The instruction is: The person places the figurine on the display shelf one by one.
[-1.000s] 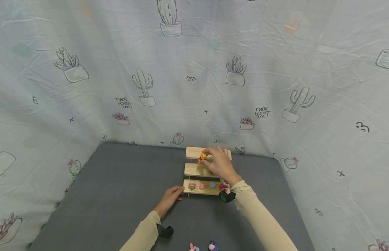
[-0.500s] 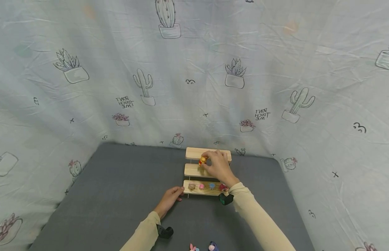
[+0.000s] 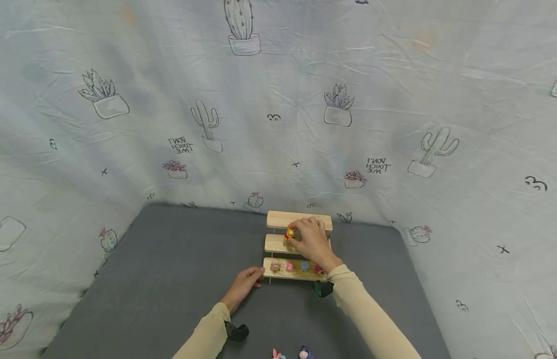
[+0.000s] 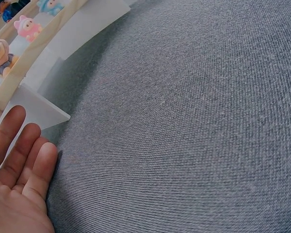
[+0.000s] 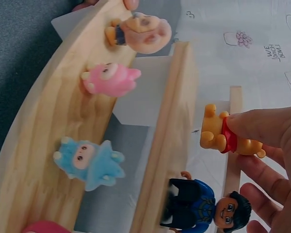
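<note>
1. Backdrop is displaying mirrored "DON'T TOUCH".
2. Wooden stand is touching the left hand, fingers extended.
3. Right hand is hiding the blue-shirted figure that right wrist view is showing.
4. Yellow bear is being pinched there, beside the middle shelf.

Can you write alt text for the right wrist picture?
A right hand pinches a red-shirted yellow bear beside wooden shelves. A pink figure and a blue figure share one shelf; a dark-haired figure is on another.
</note>
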{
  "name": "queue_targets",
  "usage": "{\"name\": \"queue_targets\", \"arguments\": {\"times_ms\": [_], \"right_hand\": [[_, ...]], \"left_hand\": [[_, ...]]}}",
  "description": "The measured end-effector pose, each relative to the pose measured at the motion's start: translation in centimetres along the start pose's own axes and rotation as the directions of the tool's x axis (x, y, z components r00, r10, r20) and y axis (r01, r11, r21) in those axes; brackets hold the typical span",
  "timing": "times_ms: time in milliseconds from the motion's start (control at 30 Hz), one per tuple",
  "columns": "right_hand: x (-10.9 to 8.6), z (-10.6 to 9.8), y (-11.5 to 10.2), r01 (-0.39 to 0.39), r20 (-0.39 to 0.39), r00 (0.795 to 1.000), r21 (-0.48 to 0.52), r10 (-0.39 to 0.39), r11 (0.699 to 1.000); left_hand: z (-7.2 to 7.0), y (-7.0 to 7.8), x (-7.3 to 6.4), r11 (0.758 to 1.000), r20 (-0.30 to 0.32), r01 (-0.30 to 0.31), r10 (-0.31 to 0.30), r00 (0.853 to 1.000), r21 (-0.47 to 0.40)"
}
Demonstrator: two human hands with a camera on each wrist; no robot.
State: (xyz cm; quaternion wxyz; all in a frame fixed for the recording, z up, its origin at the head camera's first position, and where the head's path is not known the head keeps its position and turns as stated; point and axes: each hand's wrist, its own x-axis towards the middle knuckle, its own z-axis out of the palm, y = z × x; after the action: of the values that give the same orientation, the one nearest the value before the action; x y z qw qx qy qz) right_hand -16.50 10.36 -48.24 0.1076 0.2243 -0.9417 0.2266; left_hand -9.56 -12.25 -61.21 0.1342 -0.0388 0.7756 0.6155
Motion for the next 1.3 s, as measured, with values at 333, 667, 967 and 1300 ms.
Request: {"name": "queue_targets", "arguments": {"times_ms": [333, 667, 967, 1300], "right_hand": [[-0.21, 0.15, 0.24, 0.017, 0.011, 1.0, 0.004, -0.017, 1.0], [-0.45, 0.21, 0.12, 0.035, -0.002, 0.999, -0.032, -0.035, 0.999], [-0.47, 0.4, 0.02, 0.024, 0.02, 1.0, -0.067, -0.023, 0.997], [-0.22, 0.35, -0.19, 0.043, 0.049, 0.998, -0.147, -0.036, 0.988]], "left_hand": [[-0.19, 0.64, -0.57, 1.0, 0.018, 0.022, -0.021, 1.0, -0.019], [-0.19, 0.43, -0.39, 0.999, 0.014, 0.048, -0.048, 0.999, -0.001], [-0.2, 0.57, -0.58, 1.0, 0.018, 0.031, -0.031, 0.999, -0.005], [-0.28, 0.49, -0.47, 0.999, 0.015, 0.032, -0.032, 0.999, -0.017]]}}
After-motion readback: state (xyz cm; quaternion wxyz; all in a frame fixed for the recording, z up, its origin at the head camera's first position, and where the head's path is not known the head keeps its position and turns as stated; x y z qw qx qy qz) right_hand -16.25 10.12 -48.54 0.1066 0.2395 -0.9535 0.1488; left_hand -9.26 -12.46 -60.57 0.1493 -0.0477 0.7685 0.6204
